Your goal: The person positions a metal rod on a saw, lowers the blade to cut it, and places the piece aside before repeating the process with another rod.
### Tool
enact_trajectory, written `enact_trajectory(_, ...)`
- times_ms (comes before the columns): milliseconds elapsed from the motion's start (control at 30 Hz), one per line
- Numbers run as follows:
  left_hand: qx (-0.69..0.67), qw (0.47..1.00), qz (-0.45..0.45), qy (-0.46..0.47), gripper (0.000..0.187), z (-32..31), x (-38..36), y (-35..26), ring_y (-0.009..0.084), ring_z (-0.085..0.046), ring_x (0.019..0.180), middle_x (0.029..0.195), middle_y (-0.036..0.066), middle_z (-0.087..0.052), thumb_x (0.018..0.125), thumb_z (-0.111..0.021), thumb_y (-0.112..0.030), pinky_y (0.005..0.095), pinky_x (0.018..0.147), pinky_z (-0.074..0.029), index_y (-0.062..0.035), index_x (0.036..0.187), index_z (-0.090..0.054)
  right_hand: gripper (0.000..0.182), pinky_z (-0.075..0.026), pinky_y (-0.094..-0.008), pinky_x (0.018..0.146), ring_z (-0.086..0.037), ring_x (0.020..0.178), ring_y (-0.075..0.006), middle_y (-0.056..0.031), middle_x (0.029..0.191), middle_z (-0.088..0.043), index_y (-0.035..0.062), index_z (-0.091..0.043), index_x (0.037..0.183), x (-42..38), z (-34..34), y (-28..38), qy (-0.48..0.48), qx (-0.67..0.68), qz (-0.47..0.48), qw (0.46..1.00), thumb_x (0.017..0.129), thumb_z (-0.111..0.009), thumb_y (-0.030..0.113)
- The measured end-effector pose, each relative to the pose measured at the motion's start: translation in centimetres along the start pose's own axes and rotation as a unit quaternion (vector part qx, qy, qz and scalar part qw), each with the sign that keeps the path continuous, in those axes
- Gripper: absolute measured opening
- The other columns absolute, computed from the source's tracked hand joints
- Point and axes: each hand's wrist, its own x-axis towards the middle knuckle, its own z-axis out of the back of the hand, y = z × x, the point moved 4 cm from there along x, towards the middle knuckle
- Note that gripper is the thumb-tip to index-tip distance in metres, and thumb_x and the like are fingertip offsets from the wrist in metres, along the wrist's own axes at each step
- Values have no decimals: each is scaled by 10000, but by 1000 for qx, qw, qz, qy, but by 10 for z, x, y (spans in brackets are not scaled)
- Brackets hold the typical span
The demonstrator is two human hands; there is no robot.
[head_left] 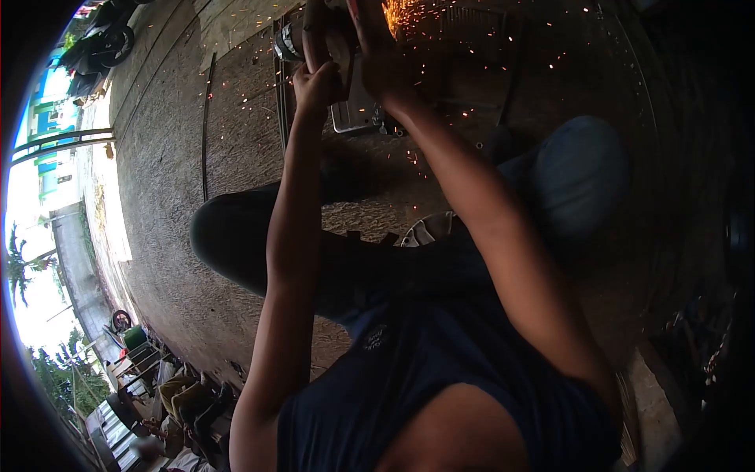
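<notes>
At the top centre, my left hand [316,85] is closed around the side of a dark, elongated tool [340,47], whose outline is hard to make out. My right hand [381,67] is just to the right of it, dark and blurred, and its fingers cannot be made out clearly. Orange sparks [405,17] spray beyond my right hand at the top edge. Below the hands lies a metal frame [351,128] with a pale edge. A silvery cylindrical part [288,42] is left of my left hand.
My bent knees [586,169] stick out on both sides. A ribbed round object [427,231] lies between my legs. A long thin rod [208,130] rests on the rough ground [169,157]. A motorcycle [106,49] stands upper left, and assorted items lie lower left.
</notes>
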Motion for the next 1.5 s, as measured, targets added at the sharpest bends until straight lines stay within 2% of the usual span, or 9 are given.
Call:
enact_trajectory(433, -21, 1000, -3, 10, 186, -4, -4, -3, 136, -610, 557, 687, 49, -624, 765, -727, -134, 291, 503, -492, 0, 836, -619, 702, -430, -518, 1039, -483, 1269, -463, -285, 1441, -441, 109, -278, 1555, 3, 22, 12, -20, 10, 43, 999, 875, -405, -9)
enact_trajectory(500, -17, 1000, -3, 6, 187, -4, -7, -5, 135, -610, 557, 686, 48, -624, 763, -726, -136, 293, 505, -494, 0, 833, -618, 698, -431, -528, 1033, -478, 1262, -478, -289, 1450, -428, 92, -279, 1550, 5, 25, 14, -48, 59, 56, 995, 872, -406, -19)
enact_trajectory(767, -65, 998, -10, 9, 175, -9, -16, -12, 143, -592, 515, 656, 54, -606, 792, -712, -77, 292, 458, -487, 14, 880, -592, 700, -437, -529, 1025, -482, 1248, -479, -296, 1455, -412, 106, -275, 1553, 5, 28, 15, -40, 59, 64, 995, 876, -403, -17)
enact_trajectory(933, -55, 998, -6, 5, 174, -9, -16, -11, 140, -591, 516, 652, 51, -602, 786, -714, -87, 296, 460, -484, 12, 864, -595, 700, -445, -528, 1016, -490, 1237, -476, -299, 1454, -410, 112, -278, 1553, 2, 24, 15, -43, 49, 62, 996, 876, -401, -16)
enact_trajectory(1000, -53, 998, -9, 12, 171, -9, -16, -11, 139, -592, 517, 653, 51, -602, 783, -714, -92, 297, 462, -483, 10, 855, -597, 676, -405, -490, 1028, -432, 1343, -426, -267, 1491, -403, 107, -298, 1558, -1, 16, 10, 13, -19, 14, 1000, 903, -451, 40)
enact_trajectory(1133, -51, 998, -20, 11, 161, -9, -15, -9, 135, -592, 524, 657, 47, -603, 775, -713, -107, 296, 467, -481, -2, 829, -604, 691, -414, -488, 987, -450, 1312, -426, -284, 1434, -439, 106, -292, 1561, 0, 7, 2, 61, -43, -2, 997, 892, -457, 52)
enact_trajectory(1200, -49, 999, -20, 10, 158, -9, -16, -10, 135, -592, 525, 657, 44, -602, 773, -713, -110, 295, 468, -481, -6, 824, -606, 700, -408, -500, 997, -467, 1264, -431, -286, 1360, -469, 110, -296, 1560, 0, 8, 4, 0, -45, 29, 999, 882, -461, 49)
enact_trajectory(1233, -45, 999, -14, 8, 157, -9, -16, -10, 134, -590, 525, 659, 43, -601, 775, -711, -108, 293, 469, -481, -7, 827, -603, 700, -408, -500, 997, -467, 1264, -431, -286, 1360, -469, 110, -296, 1560, 0, 7, 4, 0, -45, 29, 999, 882, -461, 49)
enact_trajectory(1500, -55, 998, -1, 11, 154, -11, -20, -10, 129, -585, 522, 676, 46, -606, 783, -701, -99, 295, 464, -478, -13, 845, -589, 718, -485, -501, 953, -539, 1170, -470, -289, 1462, -409, 112, -280, 1556, -3, 14, 8, -44, 0, 47, 998, 865, -443, 1)
